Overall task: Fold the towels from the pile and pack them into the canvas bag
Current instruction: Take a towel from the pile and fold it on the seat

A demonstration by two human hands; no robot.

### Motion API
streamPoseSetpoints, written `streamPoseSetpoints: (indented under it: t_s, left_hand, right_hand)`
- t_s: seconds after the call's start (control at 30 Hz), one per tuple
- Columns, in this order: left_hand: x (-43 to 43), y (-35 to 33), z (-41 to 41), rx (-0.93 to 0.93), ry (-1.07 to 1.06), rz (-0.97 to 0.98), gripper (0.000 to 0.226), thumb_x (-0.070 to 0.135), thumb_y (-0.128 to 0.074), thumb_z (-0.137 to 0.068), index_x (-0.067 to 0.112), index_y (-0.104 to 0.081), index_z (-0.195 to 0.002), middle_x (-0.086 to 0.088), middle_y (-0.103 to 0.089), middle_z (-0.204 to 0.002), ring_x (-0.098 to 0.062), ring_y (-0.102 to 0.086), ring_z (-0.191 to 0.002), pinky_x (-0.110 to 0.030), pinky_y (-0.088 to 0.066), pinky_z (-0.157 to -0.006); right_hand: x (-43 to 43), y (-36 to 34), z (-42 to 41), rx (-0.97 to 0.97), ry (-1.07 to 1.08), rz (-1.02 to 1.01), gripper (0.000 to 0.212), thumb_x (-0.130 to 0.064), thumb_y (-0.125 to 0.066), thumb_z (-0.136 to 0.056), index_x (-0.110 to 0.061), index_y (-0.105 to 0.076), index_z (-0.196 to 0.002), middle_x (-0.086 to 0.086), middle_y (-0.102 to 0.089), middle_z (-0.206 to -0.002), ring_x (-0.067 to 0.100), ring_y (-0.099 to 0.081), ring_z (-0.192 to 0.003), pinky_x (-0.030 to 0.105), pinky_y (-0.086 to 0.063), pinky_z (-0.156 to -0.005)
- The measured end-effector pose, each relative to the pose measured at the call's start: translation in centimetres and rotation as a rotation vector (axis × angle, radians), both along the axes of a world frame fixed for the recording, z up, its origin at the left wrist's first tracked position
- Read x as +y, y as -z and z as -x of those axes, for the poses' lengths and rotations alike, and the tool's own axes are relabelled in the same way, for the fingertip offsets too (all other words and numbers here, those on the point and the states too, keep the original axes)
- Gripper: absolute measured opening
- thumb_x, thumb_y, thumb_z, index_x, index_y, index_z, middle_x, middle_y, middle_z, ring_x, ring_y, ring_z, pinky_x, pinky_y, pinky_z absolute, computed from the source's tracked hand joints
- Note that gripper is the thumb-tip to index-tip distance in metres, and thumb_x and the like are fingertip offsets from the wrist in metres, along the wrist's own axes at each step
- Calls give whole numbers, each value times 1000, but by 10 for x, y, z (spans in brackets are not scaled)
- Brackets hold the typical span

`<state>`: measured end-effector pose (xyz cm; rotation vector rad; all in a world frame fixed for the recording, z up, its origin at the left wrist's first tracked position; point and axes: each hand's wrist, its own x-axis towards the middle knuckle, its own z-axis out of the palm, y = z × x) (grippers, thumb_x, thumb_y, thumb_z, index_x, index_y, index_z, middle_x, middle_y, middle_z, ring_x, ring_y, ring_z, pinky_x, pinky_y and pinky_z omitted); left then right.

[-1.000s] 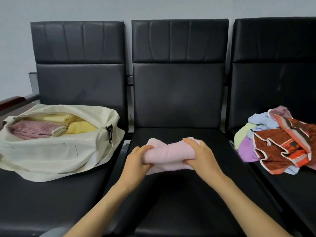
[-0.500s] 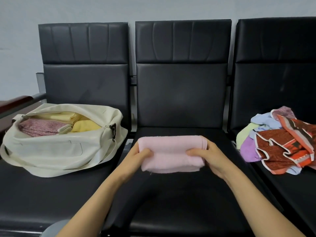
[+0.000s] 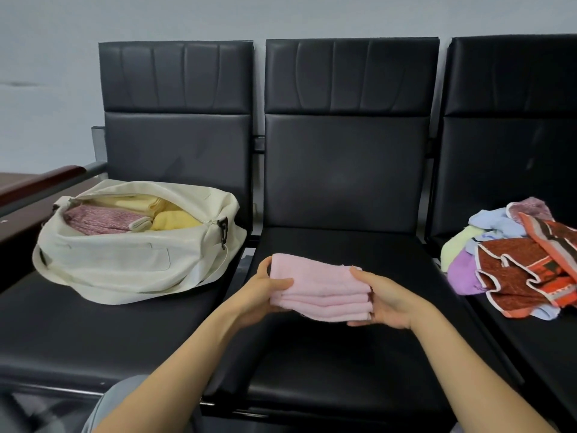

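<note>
Three black padded seats [image 3: 346, 170] stand in a row against a pale grey wall [image 3: 187, 17]; a reddish, perhaps wooden, armrest [image 3: 40, 182] adjoins.

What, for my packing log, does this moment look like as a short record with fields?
held: folded pink terry towel, over the middle black padded seat
left hand: grips the towel's left end
right hand: grips its right end
bag: cream canvas bag, unzipped, on the left seat
in bag: yellow folded towels, speckled pink towel
pile: jumbled multicoloured towels on the right seat
</note>
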<state>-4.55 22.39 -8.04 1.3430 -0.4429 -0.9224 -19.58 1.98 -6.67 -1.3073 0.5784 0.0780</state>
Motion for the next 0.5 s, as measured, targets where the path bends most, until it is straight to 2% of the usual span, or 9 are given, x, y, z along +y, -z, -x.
streamPoseSetpoints:
  t_s: [0.07,0.13,0.23,0.3,0.37,0.4,0.47,0.5]
  left_hand:
    - [6,-1,-4,-40,37,49,58,0,-61,-87,19,-41,-138,-12,-62,-126,-26,-67,-101,-35,-56,-73]
    - [13,-6,-8,-85,59,115,57,2,-64,-82,14,-45,-135,-13,-62,-125,-26,-65,-105,-33,-55,-75]
    - [20,-15,-15,-157,81,185,59,4,-65,-78,12,-47,-134,-15,-61,-126,-29,-62,-110,-35,-54,-80]
    - [21,-19,-18,-198,105,175,60,4,-65,-77,13,-47,-134,-16,-59,-129,-31,-59,-115,-38,-52,-86]
    - [19,-24,-19,-298,121,103,59,6,-64,-74,20,-51,-130,-10,-59,-128,-29,-56,-119,-41,-49,-94]
    - [17,-29,-20,-363,126,59,58,7,-63,-72,25,-53,-127,-6,-60,-127,-27,-55,-121,-42,-46,-98]
    - [10,-44,-20,-488,168,-19,59,9,-60,-69,31,-55,-123,2,-60,-124,-21,-53,-122,-41,-42,-103]
    - [6,-53,-19,-552,204,-55,58,9,-59,-70,32,-55,-123,4,-61,-122,-17,-53,-120,-38,-43,-102]
  right_hand:
    - [6,3,-2,-16,-6,-68,40,-40,-55,-94,-18,-58,-127,13,-69,-116,30,-67,-107,47,-55,-85]
    - [10,5,-5,-87,18,-106,41,-31,-63,-89,-18,-57,-128,11,-70,-116,29,-66,-109,45,-55,-87]
    - [13,4,-4,-156,-12,-55,48,-12,-70,-80,-19,-57,-126,7,-71,-113,26,-67,-107,42,-56,-84]
    - [13,6,-4,-114,-74,-24,58,-6,-74,-73,-19,-56,-126,8,-70,-115,27,-65,-110,47,-54,-90]
    - [14,8,-6,-63,-138,78,74,-12,-82,-66,-20,-51,-132,5,-64,-124,27,-60,-116,52,-47,-101]
    - [13,7,-8,-70,-134,138,89,-20,-88,-60,-23,-44,-137,1,-59,-130,24,-54,-122,52,-41,-107]
    - [10,1,-12,-145,-80,245,118,-34,-95,-48,-37,-28,-146,-9,-45,-141,14,-38,-133,49,-29,-115]
    - [9,-1,-14,-186,-75,317,117,-35,-94,-50,-38,-27,-147,-13,-41,-142,9,-32,-134,44,-27,-116]
